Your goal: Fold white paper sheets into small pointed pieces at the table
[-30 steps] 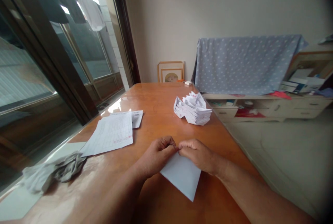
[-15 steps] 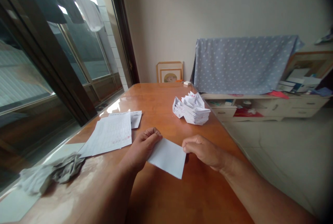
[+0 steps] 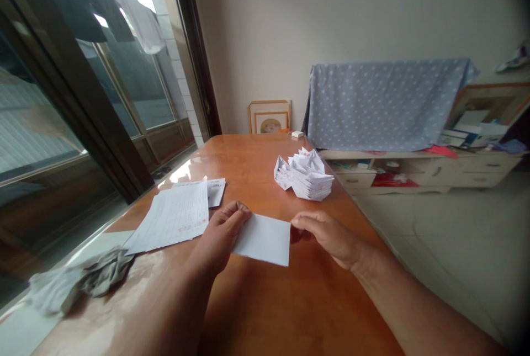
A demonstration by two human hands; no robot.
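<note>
Slip: one, pale and plain-faced; held above the near half of the table, between both hands; set with long axis roughly crosswise, short end facing the right edge, left end partly hidden.
Left hand: closed on the slip's left end, with thumb on top and fingers curled in.
Right hand: curled nearly closed, with thumb and forefinger at the slip's far right corner; cannot tell whether pinching or only touching.
Cloth: one grey heap, crumpled at the left edge, partly over a pale board.
Sheets: at least two, overlapping near the left edge, plus one smaller piece beyond; lined with small writing and red marks, too small to read.
Stack: one, of many folded white papers by the right edge; too tightly nested to count; printed in dark and red, unreadable.
Box: one, small and white, at the far right corner.
Frames: two, against the wall past the far edge.
Blanket: one, grey-blue with white stars or dots, hanging above a white cabinet.
</note>
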